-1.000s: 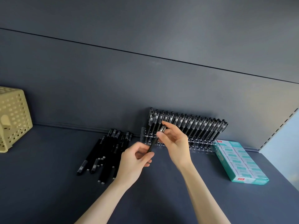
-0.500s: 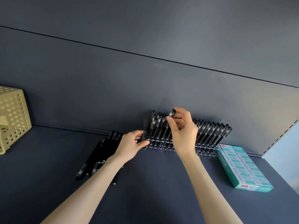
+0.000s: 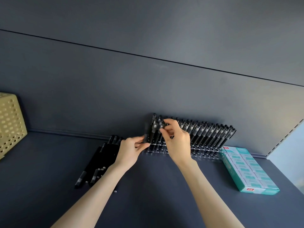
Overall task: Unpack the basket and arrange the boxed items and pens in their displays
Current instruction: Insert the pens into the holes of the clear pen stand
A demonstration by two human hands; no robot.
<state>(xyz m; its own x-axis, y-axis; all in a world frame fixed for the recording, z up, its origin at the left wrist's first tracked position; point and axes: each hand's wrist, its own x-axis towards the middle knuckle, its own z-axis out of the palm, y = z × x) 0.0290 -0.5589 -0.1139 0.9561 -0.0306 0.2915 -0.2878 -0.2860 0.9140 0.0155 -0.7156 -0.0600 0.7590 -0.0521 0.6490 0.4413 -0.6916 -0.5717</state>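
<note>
A clear pen rack [image 3: 202,149] stands against the back wall, filled with several upright black pens [image 3: 207,134]. My right hand [image 3: 176,141] pinches the top of a black pen [image 3: 162,129] near the rack's left end. My left hand [image 3: 130,151] grips the rack's left edge between thumb and fingers. Left of the rack, a pile of loose black pens [image 3: 100,162] lies on the shelf. A teal case of boxed items [image 3: 246,168] lies flat at the right. The tan perforated basket [image 3: 9,122] stands at the far left.
The dark shelf surface [image 3: 49,186] runs from the basket to the pen pile. A dark back wall [image 3: 148,88] rises behind everything. At the right, a perforated shelf upright [image 3: 283,137] borders a pale wall.
My right hand carried a pen up to the rack and lowered it into the left end. My left hand let go of that pen and moved to the rack's left edge.
</note>
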